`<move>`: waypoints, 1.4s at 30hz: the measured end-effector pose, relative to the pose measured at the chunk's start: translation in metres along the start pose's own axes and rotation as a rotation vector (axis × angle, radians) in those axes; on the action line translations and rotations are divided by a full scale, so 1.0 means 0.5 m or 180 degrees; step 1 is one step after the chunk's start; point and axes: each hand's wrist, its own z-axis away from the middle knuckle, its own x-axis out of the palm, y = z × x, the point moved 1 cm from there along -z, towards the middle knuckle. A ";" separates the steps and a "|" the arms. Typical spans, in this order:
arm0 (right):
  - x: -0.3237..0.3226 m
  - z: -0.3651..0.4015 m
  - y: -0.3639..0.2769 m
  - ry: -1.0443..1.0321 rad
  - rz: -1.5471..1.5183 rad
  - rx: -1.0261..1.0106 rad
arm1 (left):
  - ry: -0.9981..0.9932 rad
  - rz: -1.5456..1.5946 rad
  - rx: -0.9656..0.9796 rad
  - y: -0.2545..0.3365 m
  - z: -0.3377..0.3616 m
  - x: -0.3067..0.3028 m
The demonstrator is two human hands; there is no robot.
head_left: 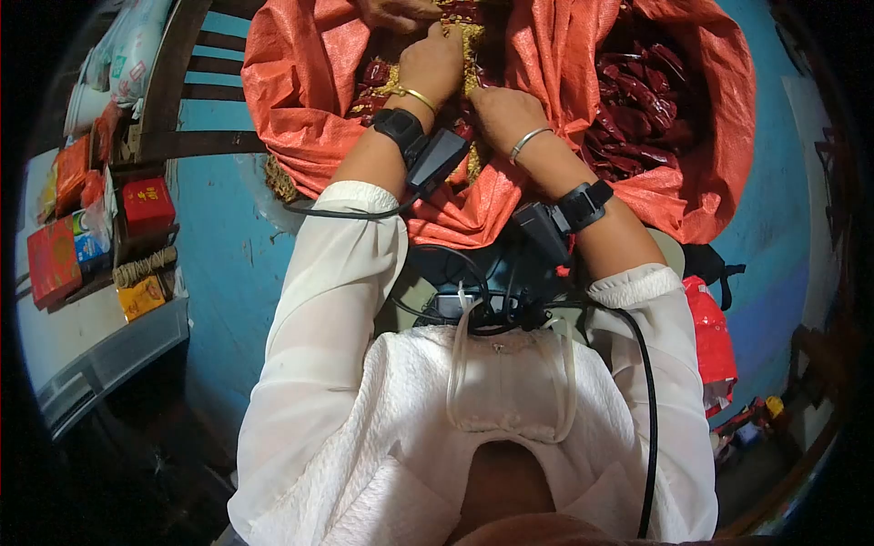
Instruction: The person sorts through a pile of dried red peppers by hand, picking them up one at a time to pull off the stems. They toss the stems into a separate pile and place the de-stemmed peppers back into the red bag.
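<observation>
Chillies [642,100], long, glossy and dark red, point every way near our left hand [432,65] and right hand [508,118], whose grip opening and hold we cannot tell.

The person wore a white blouse [391,428] with a textured front and sheer sleeves [314,309] gathered at ruffled cuffs [637,285]. A gold-coloured bangle [416,96] circled the left wrist, a silver-coloured bangle [528,142] the right (mismatched, then). Each forearm also bore a black strap [399,133] with a dark boxy module [439,162]; a black cable [645,400] ran down over the right sleeve.
</observation>
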 end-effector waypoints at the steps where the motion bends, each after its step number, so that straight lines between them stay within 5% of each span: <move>1: 0.004 0.000 0.002 0.0006 -0.0002 0.0007 | 0.0001 -0.0002 0.0009 -0.002 -0.002 0.004; 5: 0.009 0.002 0.005 0.0136 0.0034 -0.0095 | -0.0029 0.0046 -0.0006 -0.031 0.003 0.010; 9: -0.002 0.011 -0.004 0.0081 0.0058 -0.0113 | -0.0383 0.0249 0.0604 -0.058 0.046 -0.031; 13: -0.001 0.013 -0.006 0.0037 0.0039 -0.0175 | 0.0230 0.0867 0.0461 -0.088 0.086 -0.041; 15: -0.006 0.016 -0.009 -0.0142 0.0135 -0.0091 | 0.0005 0.2277 -0.0553 -0.101 0.097 -0.022; 17: -0.013 0.022 -0.011 -0.0170 0.0114 -0.0101 | 0.0098 0.2559 -0.0619 -0.114 0.096 -0.006; 19: -0.008 0.026 -0.010 -0.0051 0.0007 -0.0121 | 0.0097 0.3741 -0.1773 -0.111 0.092 -0.031; 24: 0.015 0.015 0.010 0.0012 -0.0005 -0.0126 | 0.0096 0.3418 -0.1712 -0.118 0.071 -0.065; 31: 0.010 0.003 0.011 -0.0069 0.0005 -0.0145 | -0.0502 0.4652 -0.1908 -0.112 0.061 -0.062; 34: -0.007 0.004 0.002 -0.0257 0.0038 -0.0078 | -0.0318 0.5259 -0.1729 -0.111 0.069 -0.094; 36: -0.007 0.003 0.002 -0.0213 0.0051 -0.0062 | 0.0696 0.4830 -0.1614 -0.104 0.089 -0.160; 42: 0.016 0.007 0.006 -0.0086 0.0166 -0.0152 | 0.2285 0.3132 -0.1375 -0.255 0.270 -0.324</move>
